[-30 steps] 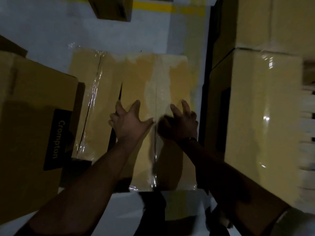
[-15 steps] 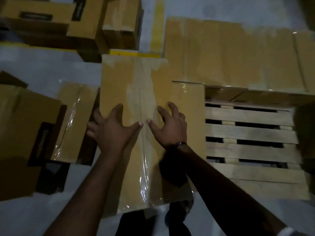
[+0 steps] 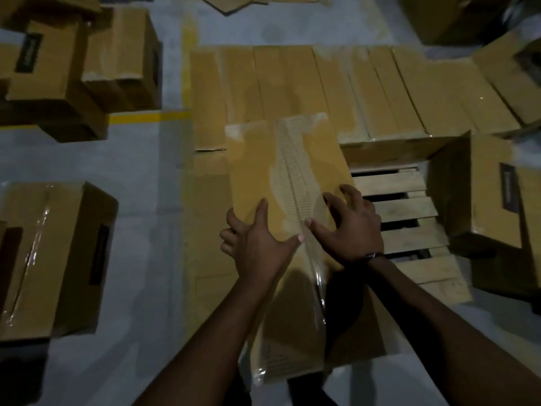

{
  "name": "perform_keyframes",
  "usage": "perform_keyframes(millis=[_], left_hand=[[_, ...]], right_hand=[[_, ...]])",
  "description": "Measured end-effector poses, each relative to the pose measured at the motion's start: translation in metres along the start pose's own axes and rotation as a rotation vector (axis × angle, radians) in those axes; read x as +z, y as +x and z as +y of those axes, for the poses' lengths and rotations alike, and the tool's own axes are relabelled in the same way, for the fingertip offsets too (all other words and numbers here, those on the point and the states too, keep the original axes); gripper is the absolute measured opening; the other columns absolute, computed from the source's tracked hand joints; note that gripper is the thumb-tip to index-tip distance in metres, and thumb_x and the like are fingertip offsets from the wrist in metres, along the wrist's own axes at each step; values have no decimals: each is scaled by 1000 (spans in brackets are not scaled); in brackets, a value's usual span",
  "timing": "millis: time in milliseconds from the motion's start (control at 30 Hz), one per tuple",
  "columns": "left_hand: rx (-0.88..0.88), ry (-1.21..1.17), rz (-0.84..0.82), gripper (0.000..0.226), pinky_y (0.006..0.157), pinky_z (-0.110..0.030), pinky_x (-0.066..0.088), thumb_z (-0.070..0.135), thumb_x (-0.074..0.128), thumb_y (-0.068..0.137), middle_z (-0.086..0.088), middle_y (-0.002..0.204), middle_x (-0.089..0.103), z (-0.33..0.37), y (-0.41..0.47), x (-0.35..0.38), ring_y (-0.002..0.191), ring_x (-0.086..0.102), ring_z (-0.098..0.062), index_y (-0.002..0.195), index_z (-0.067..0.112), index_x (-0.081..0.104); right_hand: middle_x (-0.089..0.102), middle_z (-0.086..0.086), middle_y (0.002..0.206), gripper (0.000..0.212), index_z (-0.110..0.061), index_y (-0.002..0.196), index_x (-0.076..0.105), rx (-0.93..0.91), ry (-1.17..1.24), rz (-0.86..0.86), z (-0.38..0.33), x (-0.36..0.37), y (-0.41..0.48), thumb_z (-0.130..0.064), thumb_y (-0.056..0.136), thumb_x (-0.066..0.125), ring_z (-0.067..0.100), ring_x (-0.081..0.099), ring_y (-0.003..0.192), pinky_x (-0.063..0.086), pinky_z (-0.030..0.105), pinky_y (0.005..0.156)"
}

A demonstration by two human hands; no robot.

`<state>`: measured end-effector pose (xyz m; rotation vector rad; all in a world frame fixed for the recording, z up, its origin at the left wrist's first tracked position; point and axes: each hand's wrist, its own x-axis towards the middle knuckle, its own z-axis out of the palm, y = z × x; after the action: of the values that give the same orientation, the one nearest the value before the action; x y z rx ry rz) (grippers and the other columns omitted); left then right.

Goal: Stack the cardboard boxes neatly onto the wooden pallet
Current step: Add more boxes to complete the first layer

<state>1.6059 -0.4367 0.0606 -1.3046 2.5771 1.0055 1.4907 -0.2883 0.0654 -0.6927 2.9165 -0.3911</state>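
I hold a long taped cardboard box [image 3: 281,171] in front of me, its far end over the pallet's left part. My left hand [image 3: 257,244] grips its left edge with the thumb on top. My right hand [image 3: 349,230] presses on the top face beside the tape seam, fingers spread. The wooden pallet [image 3: 409,218] lies to the right with bare slats showing. A row of several boxes [image 3: 351,92] covers its far side, and another box [image 3: 205,230] lies on its left part under the held one.
A box with a dark label [image 3: 491,194] sits at the pallet's right end. More boxes stand on the grey floor at left [image 3: 49,259] and far left [image 3: 82,65]. A yellow floor line [image 3: 149,116] runs near them.
The box has been lifted off the floor and carried to the right, over the pallet. My view has swung with it, and both hands keep their hold.
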Motion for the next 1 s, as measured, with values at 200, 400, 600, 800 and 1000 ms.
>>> perform_keyframes(millis=[200, 400, 600, 800, 1000], left_hand=[[49, 23, -17, 105, 110, -50, 26, 73, 78, 67, -15, 161, 2, 51, 12, 71, 132, 25, -42, 155, 48, 27], [69, 80, 100, 98, 106, -46, 25, 65, 79, 68, -13, 163, 3, 85, 20, 136, 126, 22, -33, 153, 49, 32], [66, 65, 108, 99, 109, -44, 24, 65, 78, 70, -10, 164, 1, 114, 24, 168, 131, 20, -32, 155, 47, 30], [-34, 63, 64, 99, 114, -48, 25, 65, 77, 73, -10, 166, 0, 127, 29, 196, 135, 25, -38, 156, 47, 28], [-77, -66, -22, 90, 119, -53, 22, 55, 78, 81, -10, 169, 1, 76, 49, 219, 144, 19, -40, 157, 43, 31]], right_hand=[[29, -2, 157, 75, -35, 140, 50, 60, 26, 27, 85, 20, 26, -78, 79, 59, 37, 37, 135, 38, 54, 106], [33, 4, 155, 76, -28, 141, 53, 60, 139, 48, 156, 56, 51, -72, 80, 66, 39, 40, 133, 42, 57, 106], [49, 18, 144, 73, -14, 133, 63, -66, 192, 259, 210, 84, 60, -67, 84, 69, 43, 53, 123, 50, 55, 93], [39, 10, 152, 76, -24, 138, 58, -6, 187, 104, 232, 85, 79, -70, 79, 71, 42, 46, 127, 47, 59, 96], [16, 2, 164, 82, -29, 152, 38, -7, 149, -251, 222, 111, 101, -67, 84, 63, 38, 24, 144, 34, 58, 113]])
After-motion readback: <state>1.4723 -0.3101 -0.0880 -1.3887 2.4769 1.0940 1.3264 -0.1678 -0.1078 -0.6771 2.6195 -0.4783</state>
